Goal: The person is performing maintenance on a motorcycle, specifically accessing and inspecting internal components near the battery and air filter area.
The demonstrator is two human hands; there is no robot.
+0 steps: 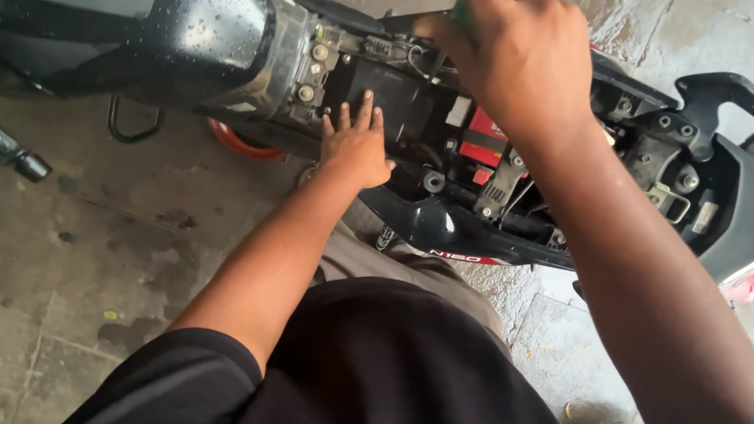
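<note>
Over the open seat bay of the motorcycle (225, 27), both hands are in play. Left hand (355, 145) lies flat, fingers (352, 112) spread, pressing on the black box (394, 104) in the middle of the bay — nothing gripped, just palm contact. Right hand (524, 49) is raised close to the camera, fingers curled shut around a green-handled tool (461, 16); only a sliver of handle shows, the tip is hidden, so I can't tell what kind it is or where it lands.

Red battery (484, 138) sits just right of the black box, wiring (412, 54) runs along the far edge of the bay, tail cowl (752, 201) further right. Tank is beaded with water, floor (43, 220) is wet and stained.

Risks, as I judge them:
- wet surfaces — the left palm could slide off the box and into the brackets
- a metal tool near the battery could bridge terminals if it slips; water makes that worse
- right hand blocks the view of the tip, so aim is partly blind — easy to snag wiring
- a loose fastener could drop into the bay or onto the floor
</note>
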